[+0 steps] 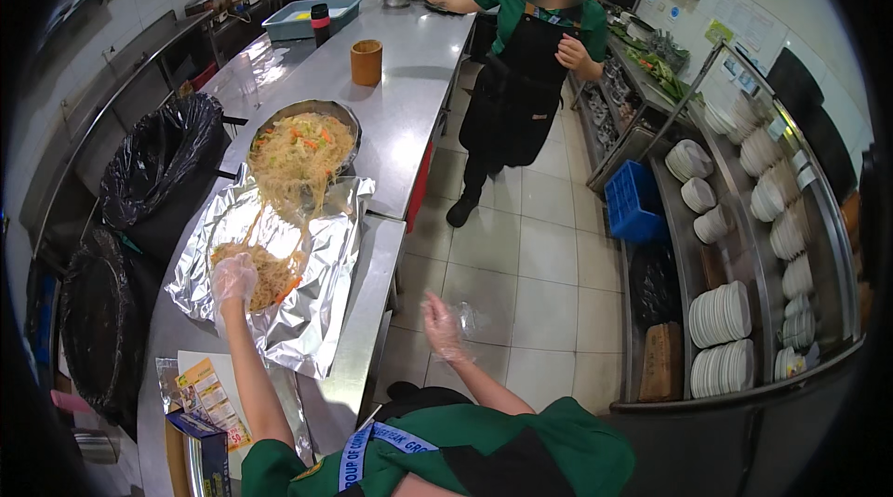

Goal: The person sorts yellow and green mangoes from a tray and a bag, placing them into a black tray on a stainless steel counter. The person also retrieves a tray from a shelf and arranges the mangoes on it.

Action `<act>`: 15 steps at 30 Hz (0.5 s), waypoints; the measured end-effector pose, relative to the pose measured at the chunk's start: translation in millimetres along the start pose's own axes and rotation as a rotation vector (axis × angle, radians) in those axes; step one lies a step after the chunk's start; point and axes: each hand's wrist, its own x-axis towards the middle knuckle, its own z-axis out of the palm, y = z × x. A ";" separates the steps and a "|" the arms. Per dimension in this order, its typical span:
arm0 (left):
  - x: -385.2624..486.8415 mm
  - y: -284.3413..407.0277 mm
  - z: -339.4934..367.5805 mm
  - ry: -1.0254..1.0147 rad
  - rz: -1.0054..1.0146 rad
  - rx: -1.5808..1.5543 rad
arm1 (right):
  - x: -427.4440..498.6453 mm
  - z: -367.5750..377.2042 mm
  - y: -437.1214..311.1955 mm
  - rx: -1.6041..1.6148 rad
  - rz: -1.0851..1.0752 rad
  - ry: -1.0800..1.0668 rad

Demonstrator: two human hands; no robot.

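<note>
My left hand (235, 279), in a clear plastic glove, rests at the left side of a mound of thin cooked noodles (275, 281). Its fingertips are hidden, so I cannot tell whether they grip any. The mound lies on crumpled aluminum foil (317, 340) on the steel table. Beyond it, a round metal bowl (358, 122) holds more noodles (300, 148) with carrot and green vegetable bits. Strands hang from the bowl's near side down to the mound. My right hand (441, 326), also gloved, hovers empty over the floor beside the table, its fingers loosely apart.
A bamboo cup (366, 63), a black-and-red tumbler (320, 25) and a grey-blue tub (312, 17) stand farther along. Bins with black liners (164, 162) line the left. A foil box (202, 452) sits nearest me. A person (527, 57) stands in the aisle; plate shelves (718, 274) flank the right.
</note>
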 end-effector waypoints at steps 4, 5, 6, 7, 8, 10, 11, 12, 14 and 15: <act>-10.8 -2.8 1.3 0.019 -0.024 -0.052 | 11.1 20.8 -52.7 -0.110 -0.387 0.015; -13.0 -4.0 1.1 0.007 -0.043 -0.040 | 12.4 27.1 -63.5 -0.114 -0.411 -0.021; -14.8 -6.1 0.2 0.025 -0.045 -0.046 | 11.2 35.2 -73.0 -0.113 -0.447 -0.053; -15.8 -8.4 -1.0 0.014 -0.040 -0.024 | 11.3 43.8 -80.2 -0.102 -0.478 -0.076; -18.3 -12.1 -2.5 0.026 -0.019 -0.014 | 7.6 53.6 -85.8 -0.085 -0.514 -0.102; -20.4 -18.8 -6.0 0.045 -0.006 -0.012 | 3.4 74.1 -92.1 -0.036 -0.601 -0.100; -20.7 -22.9 -8.3 0.047 -0.011 -0.011 | 1.0 82.6 -92.9 -0.030 -0.608 -0.129; -21.8 -27.8 -10.3 0.044 -0.014 -0.011 | -2.0 88.9 -92.3 -0.018 -0.598 -0.152; -22.7 -37.1 -12.0 -0.094 -0.123 -0.107 | -5.7 95.7 -88.6 -0.077 -0.599 -0.235; -24.0 -40.6 -9.9 -0.082 -0.144 -0.087 | -6.9 97.4 -86.9 -0.086 -0.607 -0.229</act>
